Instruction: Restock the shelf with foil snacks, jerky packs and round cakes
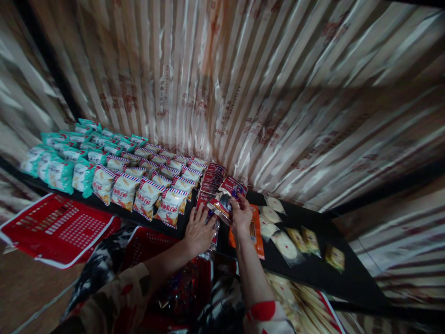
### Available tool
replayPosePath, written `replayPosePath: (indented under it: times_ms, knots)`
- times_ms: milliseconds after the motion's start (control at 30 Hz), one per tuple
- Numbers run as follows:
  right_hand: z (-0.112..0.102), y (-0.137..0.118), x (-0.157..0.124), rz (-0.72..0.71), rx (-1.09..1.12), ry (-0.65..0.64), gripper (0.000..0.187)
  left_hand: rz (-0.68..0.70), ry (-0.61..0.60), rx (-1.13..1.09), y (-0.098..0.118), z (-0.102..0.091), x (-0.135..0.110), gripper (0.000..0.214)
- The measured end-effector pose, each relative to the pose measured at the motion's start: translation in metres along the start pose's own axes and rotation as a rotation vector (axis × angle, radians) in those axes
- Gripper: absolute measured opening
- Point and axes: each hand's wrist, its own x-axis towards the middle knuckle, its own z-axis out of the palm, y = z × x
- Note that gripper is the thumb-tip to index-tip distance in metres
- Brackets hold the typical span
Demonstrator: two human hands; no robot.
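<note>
My right hand [241, 216] is closed on a dark red snack packet [227, 195], held up just above the black shelf [313, 269]. My left hand [199, 231] rests with fingers spread on a row of the same dark red packets [211, 178] that runs back along the shelf. Left of that row stand rows of white packets with red and blue trim [148, 197]. An orange packet [256, 232] lies on the shelf partly under my right wrist.
Teal packets [62, 171] fill the shelf's far left. Clear packets of pale round and yellow snacks [287, 246] lie at right. A red basket [52, 229] sits lower left, another [146, 243] below my arms holds more packets. A striped shiny backdrop [243, 93] rises behind.
</note>
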Motion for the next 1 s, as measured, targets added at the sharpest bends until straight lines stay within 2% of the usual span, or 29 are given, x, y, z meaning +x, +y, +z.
replayPosePath:
  times_ms: [200,433,600,833,1000]
  knots:
    - [0.017,0.001,0.004,0.041,-0.041,-0.112,0.058,0.015,0.043,0.029,0.002,0.002,-0.006,0.044]
    - [0.033,0.002,0.018,-0.043,-0.223,-0.159,0.051,0.083,0.048,0.041,-0.001,0.01,-0.006,0.044]
    - [0.043,0.004,0.023,-0.084,-0.266,-0.231,0.049,0.099,0.045,0.023,-0.004,0.017,-0.006,0.044]
    - [0.043,0.011,0.024,-0.22,-0.5,-0.222,0.039,0.112,0.045,-0.001,-0.007,0.021,-0.004,0.044]
    - [0.042,0.016,0.025,-0.289,-0.568,-0.242,0.036,0.147,0.042,-0.017,-0.01,0.024,-0.002,0.042]
